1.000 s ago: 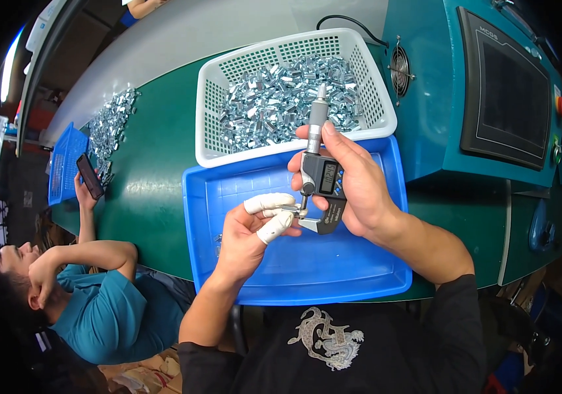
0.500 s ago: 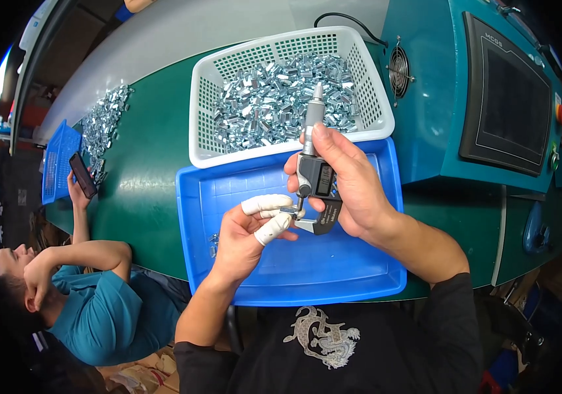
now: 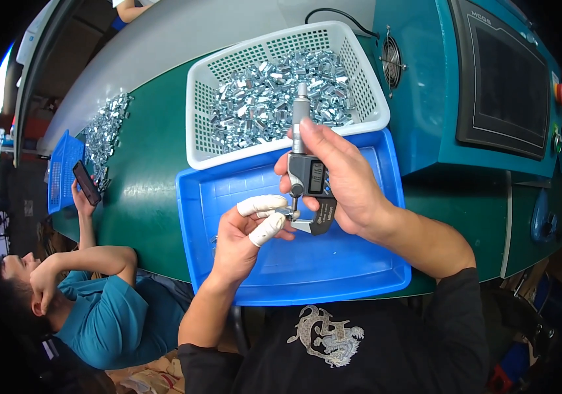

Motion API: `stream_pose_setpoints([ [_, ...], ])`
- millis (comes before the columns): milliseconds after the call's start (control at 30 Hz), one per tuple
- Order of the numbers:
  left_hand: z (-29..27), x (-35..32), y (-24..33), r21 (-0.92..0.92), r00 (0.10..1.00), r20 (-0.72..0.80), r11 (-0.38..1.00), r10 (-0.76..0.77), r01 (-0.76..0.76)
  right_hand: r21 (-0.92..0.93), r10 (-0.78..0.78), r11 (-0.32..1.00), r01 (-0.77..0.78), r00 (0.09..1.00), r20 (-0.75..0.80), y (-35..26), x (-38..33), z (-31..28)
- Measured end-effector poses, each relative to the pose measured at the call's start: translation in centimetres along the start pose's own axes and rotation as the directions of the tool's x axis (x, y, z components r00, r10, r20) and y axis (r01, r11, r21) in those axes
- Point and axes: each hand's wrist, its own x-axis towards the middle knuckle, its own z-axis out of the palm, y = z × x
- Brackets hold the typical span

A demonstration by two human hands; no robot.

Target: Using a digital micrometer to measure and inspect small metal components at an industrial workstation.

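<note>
My right hand (image 3: 344, 174) is closed around a digital micrometer (image 3: 308, 177), its thumb on the grey barrel and its small screen facing up. Between thumb and fingers my left hand (image 3: 241, 233), with white finger cots on some fingertips, pinches a small shiny metal part (image 3: 285, 213). That part sits at the micrometer's jaws, between spindle and frame. Both hands are over a blue tray (image 3: 327, 289), where a few metal parts lie partly hidden behind my left hand. Beyond it, a white perforated basket (image 3: 199, 148) is heaped with similar metal parts (image 3: 274, 98).
A teal machine (image 3: 419, 85) with a dark screen (image 3: 507, 79) and a red button (image 3: 561, 96) stands at right. On the green table (image 3: 149, 190) at left lie a pile of metal parts (image 3: 105, 131) and a blue basket (image 3: 61, 171). Beside them sits a person (image 3: 107, 308) holding a phone (image 3: 86, 182).
The micrometer and my right hand have shifted slightly left in the picture. My left hand still pinches the metal part at the jaws. The whole view has moved a little.
</note>
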Motion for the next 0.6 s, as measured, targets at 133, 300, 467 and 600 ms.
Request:
stream_pose_setpoints([
  [133,-0.2,0.2,0.3,0.172,1.0,-0.009,0.985,0.011,-0.009,-0.059,0.014,0.998,-0.013,1.0,0.016,0.1,-0.2,0.0],
  [300,-1.5,1.3,2.1,0.319,0.97,-0.082,0.928,0.229,-0.192,-0.011,-0.017,1.0,0.017,1.0,0.007,0.2,-0.2,0.2],
  [467,-0.8,2.1,4.9,0.39,0.793,-0.34,0.843,0.506,-0.371,-0.017,-0.005,1.0,0.005,1.0,-0.004,0.3,-0.3,-0.1],
  [600,-5.0,-0.6,4.7,0.943,0.918,-0.081,0.328,0.389,-0.056,-0.03,-0.001,1.0,0.0,1.0,-0.01,0.3,0.0,0.1],
])
